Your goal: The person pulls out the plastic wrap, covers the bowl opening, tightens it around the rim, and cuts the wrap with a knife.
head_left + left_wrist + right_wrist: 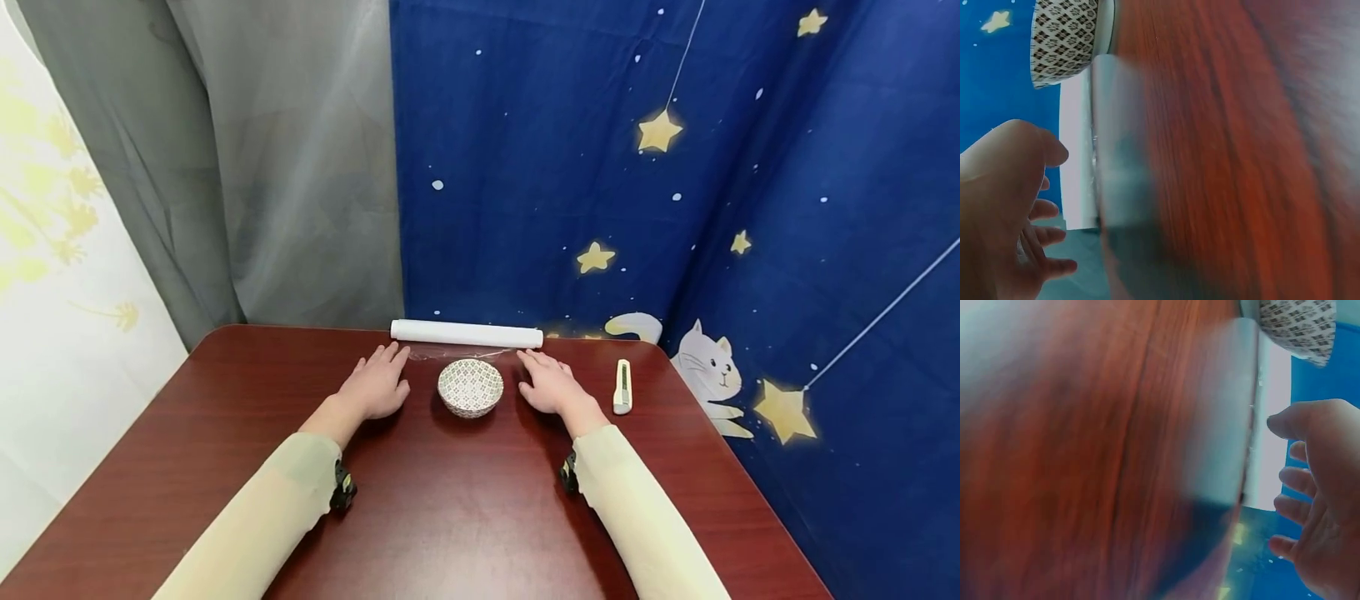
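A small patterned bowl (470,387) stands on the table between the two hands. Behind it lies a white roll of cling film (467,333), with a thin clear edge of film (457,353) showing along its near side. My left hand (377,385) is left of the bowl, palm down, fingers spread toward the roll's left end. On the bowl's other side, my right hand (551,383) reaches forward in a similar way, fingertips just short of the roll's right end. Both wrist views show loosely extended fingers and thumbs, with nothing gripped.
A white utility knife (622,387) lies to the right of the right hand. The dark red wooden table (450,517) ends just behind the roll, where grey and blue curtains (525,167) hang. A pale, flower-printed curtain (67,333) hangs at the left.
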{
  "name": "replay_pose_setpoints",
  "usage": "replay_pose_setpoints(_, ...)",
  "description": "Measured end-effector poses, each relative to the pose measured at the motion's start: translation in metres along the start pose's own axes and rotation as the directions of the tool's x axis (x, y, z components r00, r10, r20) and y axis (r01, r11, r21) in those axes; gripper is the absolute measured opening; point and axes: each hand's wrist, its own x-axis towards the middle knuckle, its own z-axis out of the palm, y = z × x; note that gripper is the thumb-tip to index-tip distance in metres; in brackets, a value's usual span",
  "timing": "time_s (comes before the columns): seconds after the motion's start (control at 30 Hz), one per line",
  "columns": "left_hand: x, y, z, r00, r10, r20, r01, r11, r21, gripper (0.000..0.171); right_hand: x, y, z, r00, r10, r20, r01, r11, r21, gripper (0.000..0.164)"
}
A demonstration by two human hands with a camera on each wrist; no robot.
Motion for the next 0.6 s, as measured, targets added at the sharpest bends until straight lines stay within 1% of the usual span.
replay_pose_setpoints(0.1, 0.013, 0.002, 0.005, 1.000, 0.005, 0.012, -0.005, 1.000, -0.005, 0.063, 0.015, -0.003, 0.005, 1.000, -0.024, 0.014, 0.023, 1.000, 0.018, 0.063)
replay_pose_setpoints(0.27, 0.028, 0.004, 0.012, 0.999, 0.004, 0.051, -0.005, 1.000, 0.011, 0.060, 0.032, -0.008, 0.012, 0.997, -0.053, 0.057, 0.052, 0.998, 0.021, 0.059)
replay_pose_setpoints(0.4, 0.034, 0.005, 0.014, 0.996, -0.014, 0.090, 0.010, 0.999, 0.045, 0.060, 0.039, -0.011, 0.012, 0.994, -0.056, 0.091, 0.054, 0.998, 0.018, 0.060)
replay_pose_setpoints(0.5, 0.036, 0.006, 0.017, 0.991, -0.029, 0.127, 0.020, 0.997, 0.071, 0.059, 0.042, -0.012, 0.012, 0.993, -0.045, 0.111, 0.045, 0.999, -0.003, 0.062)
replay_pose_setpoints(0.6, 0.037, 0.005, 0.020, 0.987, -0.038, 0.154, 0.027, 0.997, 0.078, 0.058, 0.043, -0.013, 0.013, 0.992, -0.029, 0.120, 0.032, 0.999, -0.020, 0.064)
